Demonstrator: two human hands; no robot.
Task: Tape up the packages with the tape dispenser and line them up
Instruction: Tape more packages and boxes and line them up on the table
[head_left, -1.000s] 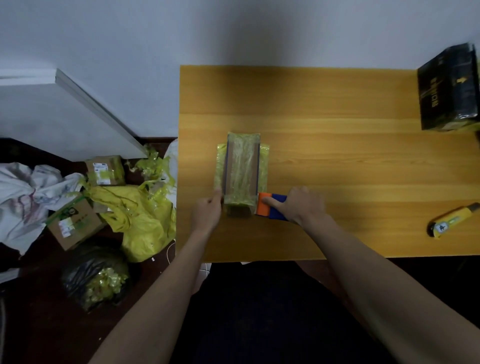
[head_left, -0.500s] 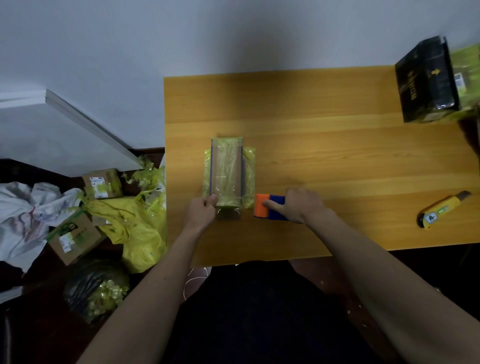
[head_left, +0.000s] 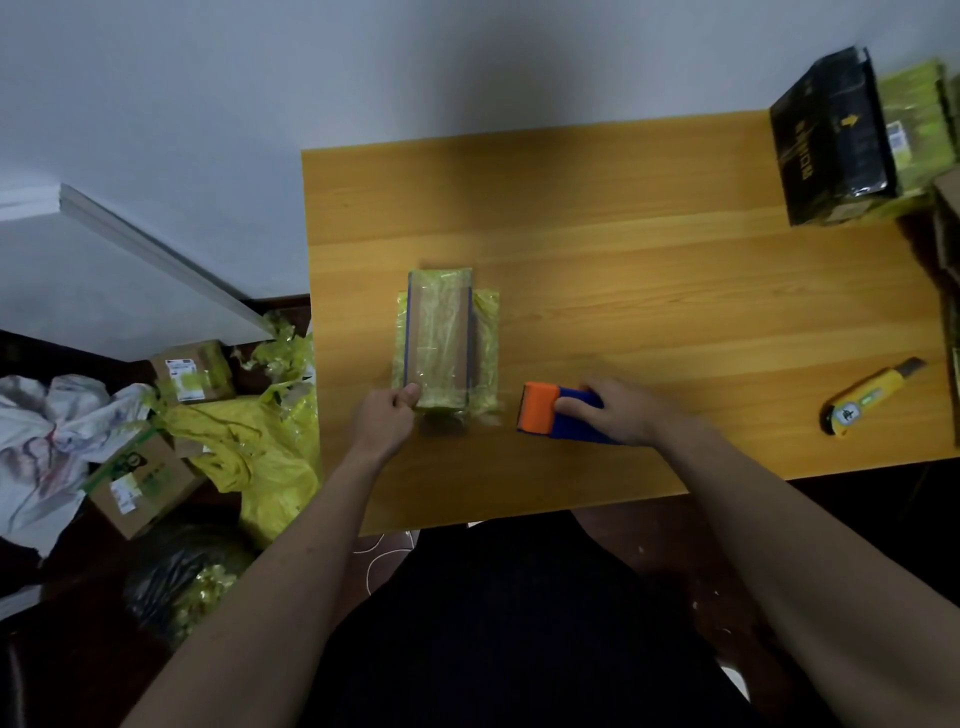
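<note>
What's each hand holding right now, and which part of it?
The left hand pinches the near left corner of the yellow-green package. The right hand grips the blue handle end of the tape dispenser, its orange head left free.

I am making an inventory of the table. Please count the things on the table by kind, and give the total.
Packages: 3 (wrapped one, black, green, partly cut off at the right edge)
Tape dispenser: 1
Knife: 1
Total: 5
</note>
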